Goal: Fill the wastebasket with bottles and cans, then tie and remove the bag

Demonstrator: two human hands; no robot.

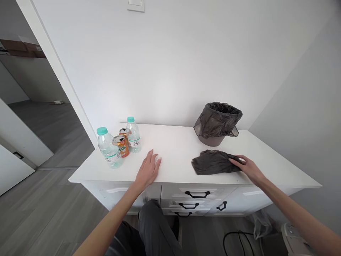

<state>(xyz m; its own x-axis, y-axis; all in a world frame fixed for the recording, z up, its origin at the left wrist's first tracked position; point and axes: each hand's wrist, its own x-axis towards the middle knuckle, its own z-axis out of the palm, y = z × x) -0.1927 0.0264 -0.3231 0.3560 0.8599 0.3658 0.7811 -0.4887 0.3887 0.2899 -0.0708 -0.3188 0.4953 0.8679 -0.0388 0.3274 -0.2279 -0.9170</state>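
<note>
A flattened black plastic bag (213, 162) lies on the white countertop. At its right end, my right hand (247, 168) pinches it between thumb and fingers. My left hand (149, 167) rests flat on the counter with fingers stretched out, holding nothing. To the left of that hand stand two clear bottles with teal caps, the nearer bottle (109, 149) and the farther bottle (133, 135). Between them are two orange drink cans, a front can (123, 147) and a back can (124, 133) partly hidden. Behind the black bag stands a small bin (212, 141) lined with a dark bag (217, 122).
The white countertop (165, 142) runs along a wall, above drawers with black handles (197, 194). A wall switch (135, 4) is at the top. On the floor at lower right lie black cables (238, 234) and a clear plastic bag (261, 224). A doorway opens at left.
</note>
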